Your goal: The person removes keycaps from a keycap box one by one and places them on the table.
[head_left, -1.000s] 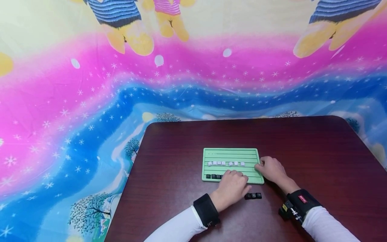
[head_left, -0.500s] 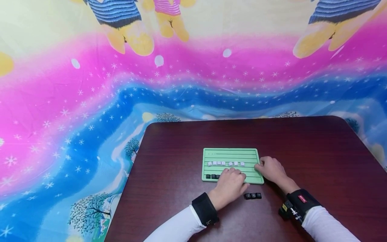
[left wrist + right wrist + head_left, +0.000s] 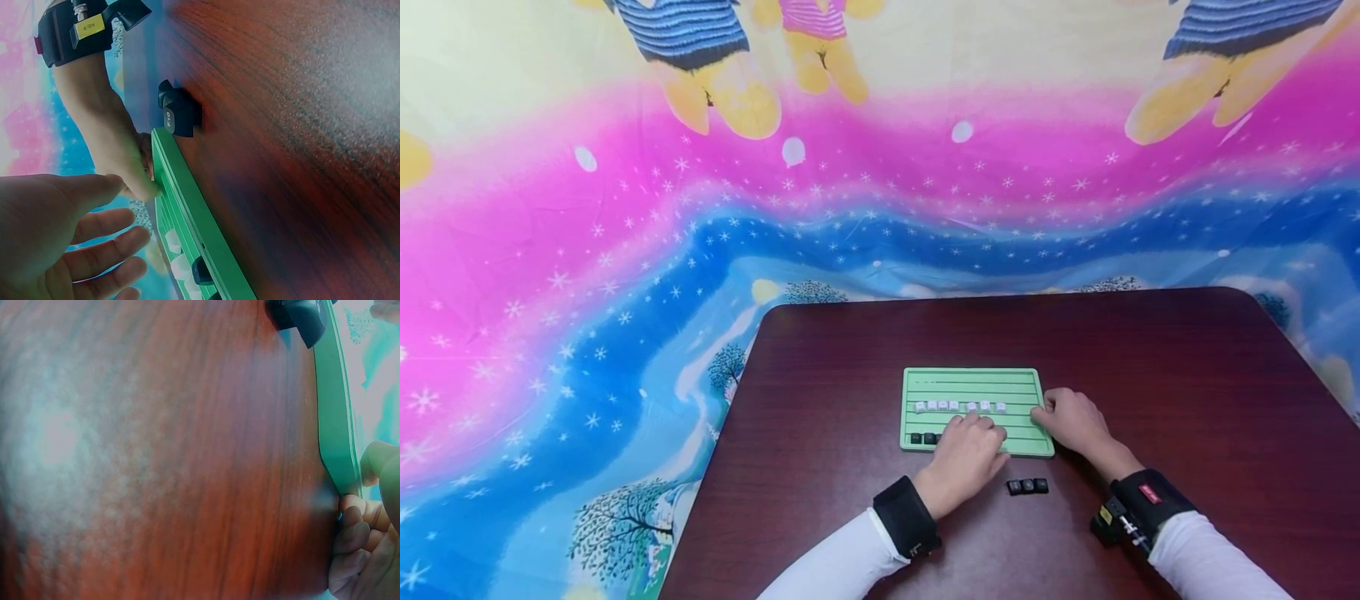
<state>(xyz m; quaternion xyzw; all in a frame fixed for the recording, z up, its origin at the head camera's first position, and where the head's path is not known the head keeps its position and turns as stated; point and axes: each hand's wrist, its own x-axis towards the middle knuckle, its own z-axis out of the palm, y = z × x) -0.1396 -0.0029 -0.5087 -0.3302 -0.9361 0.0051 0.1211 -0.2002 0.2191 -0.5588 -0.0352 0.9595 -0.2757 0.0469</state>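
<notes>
A pale green grooved board [image 3: 977,377] lies on the table, with white keycaps [image 3: 943,406] lined up across its middle. Black keycaps [image 3: 929,438] sit at its lower left, the rest of their row hidden behind my left hand [image 3: 964,461]. That hand hovers over the board's near edge; in the left wrist view its fingers [image 3: 112,247] are spread and loosely bent, with nothing in them. My right hand [image 3: 1075,423] holds the board's right edge, thumb above and curled fingers [image 3: 353,537] at the corner. Three black keycaps [image 3: 1027,486] stand in a short row just in front of the board.
The dark red-brown table [image 3: 850,358] has rounded far corners. Behind it hangs a colourful printed cloth [image 3: 880,192]. Black bands [image 3: 1152,497] with cameras wrap both wrists.
My left hand has shifted a little left along the board's near edge, uncovering more of the loose black keycaps and covering more of the board's black row. The right hand stays put.
</notes>
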